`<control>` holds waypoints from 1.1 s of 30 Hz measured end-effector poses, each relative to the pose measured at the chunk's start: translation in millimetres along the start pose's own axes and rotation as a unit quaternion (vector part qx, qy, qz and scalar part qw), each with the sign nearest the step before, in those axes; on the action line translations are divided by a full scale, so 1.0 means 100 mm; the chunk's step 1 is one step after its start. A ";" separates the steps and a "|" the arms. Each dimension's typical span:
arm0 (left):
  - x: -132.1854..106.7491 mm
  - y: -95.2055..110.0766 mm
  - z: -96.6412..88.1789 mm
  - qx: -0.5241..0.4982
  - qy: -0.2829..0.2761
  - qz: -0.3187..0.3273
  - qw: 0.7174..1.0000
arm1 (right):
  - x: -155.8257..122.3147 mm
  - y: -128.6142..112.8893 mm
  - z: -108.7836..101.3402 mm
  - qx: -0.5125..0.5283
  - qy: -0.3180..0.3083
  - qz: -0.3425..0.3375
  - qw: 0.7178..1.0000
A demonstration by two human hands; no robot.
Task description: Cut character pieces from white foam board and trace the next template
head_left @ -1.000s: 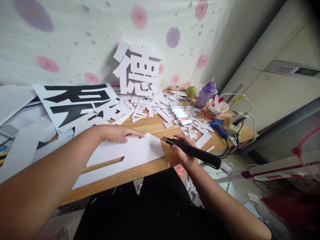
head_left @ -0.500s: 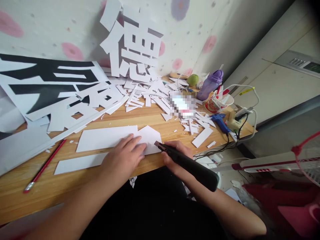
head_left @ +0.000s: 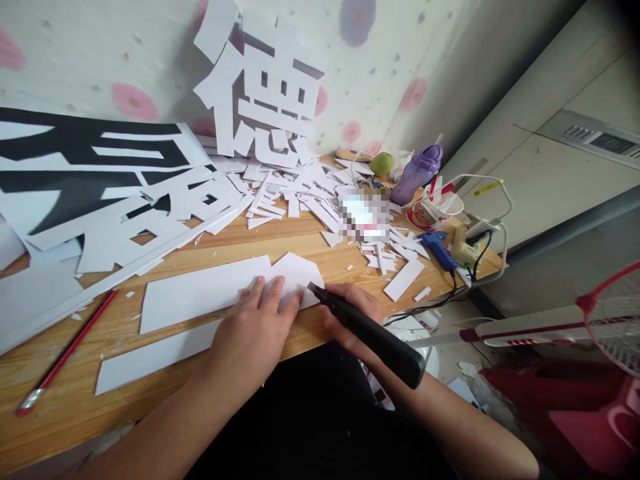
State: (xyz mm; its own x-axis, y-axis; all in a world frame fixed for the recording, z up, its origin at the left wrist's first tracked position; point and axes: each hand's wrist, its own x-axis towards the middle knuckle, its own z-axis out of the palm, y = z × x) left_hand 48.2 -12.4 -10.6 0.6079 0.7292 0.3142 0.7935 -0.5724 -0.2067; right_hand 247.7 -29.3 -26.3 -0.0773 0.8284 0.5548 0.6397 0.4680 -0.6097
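Observation:
My left hand point(head_left: 255, 327) lies flat, fingers stretched out, pressing a white foam-board piece point(head_left: 200, 290) onto the wooden table point(head_left: 280, 243) near its front edge. My right hand point(head_left: 353, 317) is wrapped round a black utility knife point(head_left: 370, 333); the knife's tip touches the right, pointed end of the white piece, just beside my left fingertips. A second long white strip point(head_left: 150, 353) lies in front of the piece, partly under my left wrist.
A red pencil point(head_left: 65, 353) lies at the left. Large cut-out characters point(head_left: 260, 100) lean on the wall behind heaps of white offcuts point(head_left: 300, 193). At the right end stand a blue glue gun point(head_left: 437, 243), a paper cup point(head_left: 433, 210), a purple bottle point(head_left: 415, 175) and cables.
My left hand slid back from the far side of the white piece to its near right end. The knife tip came in against the piece. The view shifted left and down.

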 end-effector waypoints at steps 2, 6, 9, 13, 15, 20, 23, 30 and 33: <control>0.00 0.00 0.01 -0.001 -0.004 -0.002 1.000 | 0.00 0.01 -0.01 -0.009 -0.004 -0.011 1.000; 0.00 -0.01 0.01 -0.007 -0.017 -0.002 1.000 | 0.00 -0.01 -0.02 -0.018 -0.013 -0.019 1.000; 0.01 -0.01 0.00 -0.014 -0.026 -0.002 1.000 | 0.01 -0.03 -0.03 -0.018 -0.016 -0.012 1.000; 0.01 -0.01 0.00 -0.028 -0.029 -0.007 0.999 | 0.02 -0.05 -0.04 -0.028 -0.016 -0.028 0.999; 0.01 -0.01 0.00 -0.035 -0.028 -0.008 0.999 | 0.04 -0.06 -0.04 -0.033 -0.018 -0.047 0.998; 0.02 -0.01 -0.04 -0.040 -0.045 -0.012 0.998 | 0.10 -0.08 -0.08 -0.042 -0.038 -0.094 0.994; 0.04 -0.01 -0.06 -0.041 -0.075 -0.018 0.996 | 0.13 -0.12 -0.10 -0.053 -0.061 -0.118 0.990; 0.07 0.01 -0.09 -0.044 -0.111 -0.031 0.992 | 0.09 -0.19 -0.14 -0.106 -0.084 -0.132 0.982; 0.07 0.02 -0.09 -0.046 -0.120 -0.037 0.991 | 0.05 -0.21 -0.17 -0.108 -0.079 -0.144 0.981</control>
State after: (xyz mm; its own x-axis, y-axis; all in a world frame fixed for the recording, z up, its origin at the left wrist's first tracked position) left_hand 53.6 -11.3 -0.1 0.5457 0.8326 0.0947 0.8373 -0.5372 -0.1023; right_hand 247.0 -40.0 -1.2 -0.3848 0.7163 0.5821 0.7193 0.6279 -0.2973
